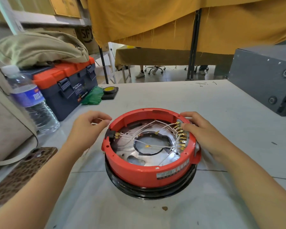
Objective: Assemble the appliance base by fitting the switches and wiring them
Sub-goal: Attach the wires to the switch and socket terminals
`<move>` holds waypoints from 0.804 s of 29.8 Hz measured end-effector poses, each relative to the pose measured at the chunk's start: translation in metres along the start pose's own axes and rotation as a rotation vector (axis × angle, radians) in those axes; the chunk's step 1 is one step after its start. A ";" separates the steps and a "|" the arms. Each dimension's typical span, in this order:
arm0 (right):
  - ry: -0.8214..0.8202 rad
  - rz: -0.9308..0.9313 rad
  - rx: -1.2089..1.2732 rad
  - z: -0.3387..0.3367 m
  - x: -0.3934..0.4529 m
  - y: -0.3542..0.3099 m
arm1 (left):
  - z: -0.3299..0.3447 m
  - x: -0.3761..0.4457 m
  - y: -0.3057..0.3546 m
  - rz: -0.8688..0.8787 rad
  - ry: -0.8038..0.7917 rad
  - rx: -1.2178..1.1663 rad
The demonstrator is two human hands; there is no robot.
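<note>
So the red appliance base [149, 172] sits upside down mid-table on a black ring [151, 191], white wires [157, 147] running across the metal plate inside to a row of brass terminals [180, 136] on the right wall and a black connector [110, 134] on the left wall. My left hand [87, 128] is just beside the left rim, fingers loosely curled, thumb and forefinger close together; can't tell if they're pinching a wire. My right hand [200, 131] rests on the right rim, fingers curled over the terminal block.

Clutter is all off to the left: a water bottle [31, 100], a blue and orange toolbox [68, 86] with "BOX" partly readable, a beige bag [38, 48] on top, a leopard-print phone [23, 172]. Grey metal box [264, 80] far right. A cardboard box [86, 37] behind says "SF". The base's white label [165, 175] is too blurry to read.
</note>
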State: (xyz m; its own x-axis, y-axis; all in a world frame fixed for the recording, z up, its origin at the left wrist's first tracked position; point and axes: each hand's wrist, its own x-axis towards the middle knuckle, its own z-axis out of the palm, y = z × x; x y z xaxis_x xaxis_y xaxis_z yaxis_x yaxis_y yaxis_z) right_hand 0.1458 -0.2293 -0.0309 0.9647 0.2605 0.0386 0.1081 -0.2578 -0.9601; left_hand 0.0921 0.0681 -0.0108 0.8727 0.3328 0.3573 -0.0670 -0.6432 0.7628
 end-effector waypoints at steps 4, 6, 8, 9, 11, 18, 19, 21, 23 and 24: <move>0.022 -0.002 -0.009 0.004 -0.001 -0.001 | -0.014 -0.004 -0.043 -0.152 0.071 0.162; 0.032 -0.004 -0.019 0.005 -0.001 -0.002 | -0.015 -0.005 -0.057 -0.226 0.081 0.184; 0.036 -0.004 -0.017 0.006 -0.002 -0.002 | -0.012 -0.003 -0.063 -0.262 0.065 0.195; 0.036 -0.002 -0.015 0.006 -0.002 -0.002 | -0.010 0.000 -0.064 -0.253 0.053 0.219; 0.036 0.004 -0.005 0.006 -0.002 -0.003 | -0.006 0.007 -0.065 -0.231 0.034 0.269; 0.032 0.006 -0.003 0.006 -0.003 -0.003 | 0.009 0.026 -0.068 -0.324 0.061 0.376; 0.032 0.007 -0.002 0.006 -0.003 -0.003 | 0.010 0.026 -0.068 -0.317 0.058 0.381; 0.030 0.006 -0.002 0.005 -0.002 -0.003 | 0.010 0.024 -0.068 -0.287 0.044 0.404; 0.031 0.004 0.000 0.005 -0.002 -0.003 | 0.009 0.021 -0.067 -0.231 0.015 0.433; 0.034 0.003 0.000 0.005 -0.001 -0.002 | 0.008 0.019 -0.067 -0.194 -0.002 0.442</move>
State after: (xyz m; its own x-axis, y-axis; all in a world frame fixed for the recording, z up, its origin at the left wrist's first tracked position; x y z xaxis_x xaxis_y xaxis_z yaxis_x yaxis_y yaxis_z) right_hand 0.1432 -0.2241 -0.0308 0.9725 0.2285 0.0455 0.1056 -0.2584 -0.9602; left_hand 0.1170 0.1120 -0.0596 0.8499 0.4744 0.2295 0.3088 -0.8012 0.5127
